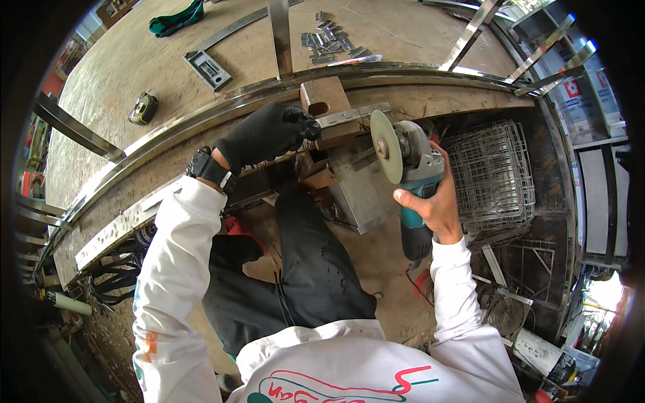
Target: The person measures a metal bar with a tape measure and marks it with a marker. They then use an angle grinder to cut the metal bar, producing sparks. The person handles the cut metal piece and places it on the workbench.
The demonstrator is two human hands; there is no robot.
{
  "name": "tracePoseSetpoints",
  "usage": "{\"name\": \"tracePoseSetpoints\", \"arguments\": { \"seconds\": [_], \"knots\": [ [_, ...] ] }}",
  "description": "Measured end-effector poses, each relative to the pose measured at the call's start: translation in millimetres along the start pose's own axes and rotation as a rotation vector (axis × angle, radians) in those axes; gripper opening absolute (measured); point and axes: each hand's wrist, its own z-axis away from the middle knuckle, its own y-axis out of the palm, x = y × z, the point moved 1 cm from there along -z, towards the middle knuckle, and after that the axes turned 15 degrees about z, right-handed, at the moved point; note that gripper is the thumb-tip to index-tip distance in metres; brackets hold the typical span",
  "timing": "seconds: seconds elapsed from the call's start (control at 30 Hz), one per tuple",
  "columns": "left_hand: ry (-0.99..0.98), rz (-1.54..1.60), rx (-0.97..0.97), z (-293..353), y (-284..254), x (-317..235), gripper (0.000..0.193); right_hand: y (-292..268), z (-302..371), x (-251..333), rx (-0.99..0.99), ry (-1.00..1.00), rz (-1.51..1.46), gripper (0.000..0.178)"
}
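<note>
The gloved left hand [267,134] pinches a metal strip [355,115] lying across a brown steel block [324,93], apparently to steady it, while the bare right hand [438,203] grips an angle grinder [418,189], its disc [388,149] near the strip's right end.

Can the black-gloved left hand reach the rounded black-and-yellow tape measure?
Probably yes: the left hand seems near enough to the tape measure, and the shiny metal rail between looks low enough to cross, though the hand must first leave the silver metal strip.
</note>
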Motion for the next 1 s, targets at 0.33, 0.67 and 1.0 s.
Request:
{"name": "tracePoseSetpoints", "arguments": {
  "seconds": [0.33, 0.67, 1.0],
  "knots": [
    [-0.049, 0.220, -0.018, -8, 6, 9, 0.026, -8, -2, 42, 0.102, 0.208, -0.097, 0.099],
    [-0.231, 0.078, -0.012, -13, 10, 8, 0.034, -41, -19, 83, 0.268, 0.415, 0.071, 0.101],
    [-0.233, -0.021, -0.011, -18, 11, 11, 0.027, -46, -35, 76, 0.345, 0.485, 0.036, 0.098]
  ]
}}
